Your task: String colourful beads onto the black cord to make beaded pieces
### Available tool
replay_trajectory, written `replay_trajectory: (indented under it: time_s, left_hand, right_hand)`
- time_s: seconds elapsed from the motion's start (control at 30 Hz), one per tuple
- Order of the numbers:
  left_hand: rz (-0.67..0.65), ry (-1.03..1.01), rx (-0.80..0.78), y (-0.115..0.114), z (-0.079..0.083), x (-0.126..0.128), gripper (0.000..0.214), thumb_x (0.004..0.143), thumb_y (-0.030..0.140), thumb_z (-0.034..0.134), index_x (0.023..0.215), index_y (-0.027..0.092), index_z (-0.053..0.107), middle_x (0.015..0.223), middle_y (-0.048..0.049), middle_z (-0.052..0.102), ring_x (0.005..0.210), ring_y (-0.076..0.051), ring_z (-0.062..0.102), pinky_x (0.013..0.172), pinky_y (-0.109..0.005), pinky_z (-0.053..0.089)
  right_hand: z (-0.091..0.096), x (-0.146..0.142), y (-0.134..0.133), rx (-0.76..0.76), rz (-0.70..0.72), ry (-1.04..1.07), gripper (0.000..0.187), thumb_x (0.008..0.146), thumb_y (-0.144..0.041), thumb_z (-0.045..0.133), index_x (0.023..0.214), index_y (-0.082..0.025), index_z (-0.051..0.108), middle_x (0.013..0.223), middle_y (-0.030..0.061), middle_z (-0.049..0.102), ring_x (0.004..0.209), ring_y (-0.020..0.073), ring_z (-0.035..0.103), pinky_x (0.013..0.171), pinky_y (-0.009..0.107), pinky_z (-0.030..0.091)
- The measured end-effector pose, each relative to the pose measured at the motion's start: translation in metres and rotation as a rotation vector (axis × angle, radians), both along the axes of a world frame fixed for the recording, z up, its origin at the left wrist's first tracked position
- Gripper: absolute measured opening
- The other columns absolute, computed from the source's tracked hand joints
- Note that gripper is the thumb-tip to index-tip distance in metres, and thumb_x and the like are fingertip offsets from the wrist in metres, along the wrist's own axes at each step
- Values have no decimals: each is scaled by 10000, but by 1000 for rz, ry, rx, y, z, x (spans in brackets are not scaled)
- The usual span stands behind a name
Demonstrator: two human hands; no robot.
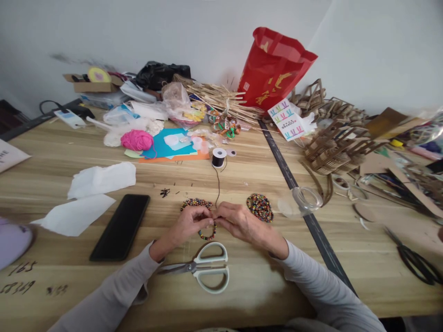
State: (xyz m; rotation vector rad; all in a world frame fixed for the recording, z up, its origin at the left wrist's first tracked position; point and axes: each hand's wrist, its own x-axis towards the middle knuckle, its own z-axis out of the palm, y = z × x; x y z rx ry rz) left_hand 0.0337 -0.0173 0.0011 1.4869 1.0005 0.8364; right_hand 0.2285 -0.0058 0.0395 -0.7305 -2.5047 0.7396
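My left hand (188, 224) and my right hand (242, 222) meet fingertip to fingertip above the table, both pinched closed. Below the fingertips, against my left thumb, a small multicoloured beaded bracelet (207, 238) forms a loop. Black cord (218, 182) runs from a white-rimmed spool (218, 158) down to where my fingers meet; its end is hidden there. More beaded strands (195, 202) lie behind my left hand, partly covered by it. Just beyond my right hand rests a coiled pile of beaded strands (260, 207). White-handled scissors (212, 267) lie nearer me, between my forearms.
A black phone (120, 227) and white paper pieces (102, 180) lie at left. Short black cord bits (165, 192) sit beyond my left hand. Clear tape rolls (307, 199), woven baskets (337, 147) and black scissors (415, 260) are at right. Pink yarn (137, 139) and a red bag (273, 69) stand behind.
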Motion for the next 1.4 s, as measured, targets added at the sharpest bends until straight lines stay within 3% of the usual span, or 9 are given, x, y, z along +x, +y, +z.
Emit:
replay_trajectory:
  time_s: [0.33, 0.77, 1.2, 1.4]
  left_hand:
    - [59, 44, 102, -6, 3, 6, 74, 720, 195, 645, 763, 148, 607, 697, -13, 633, 660, -144, 581, 634, -250, 470]
    - [175, 359, 515, -17, -15, 10, 55, 764, 177, 621, 785, 194, 574, 718, 0, 627, 672, -155, 584, 649, -263, 450]
    - [165, 428, 661, -20, -8, 12, 129, 816, 94, 506, 740, 189, 547, 694, -22, 597, 671, -166, 580, 651, -275, 440]
    - [177, 431, 677, -19, -8, 13, 142, 802, 91, 504, 707, 185, 550, 661, -19, 600, 632, -157, 575, 622, -267, 442]
  right_hand:
    - [-1, -1, 0, -150, -125, 46, 81, 906, -129, 510, 887, -156, 583, 773, 15, 619, 650, 104, 549, 622, 197, 407]
    - [-1, -5, -3, -341, -202, 114, 59, 879, -154, 525, 854, -150, 578, 609, -50, 529, 522, 65, 425, 501, 166, 308]
    - [-12, -9, -3, -511, -207, 198, 99, 900, -218, 515, 846, -144, 552, 636, -28, 550, 540, 71, 474, 504, 163, 344]
    - [-11, -9, -1, -455, -236, 165, 73, 883, -176, 518, 837, -140, 562, 609, -38, 540, 521, 66, 450, 495, 160, 325]
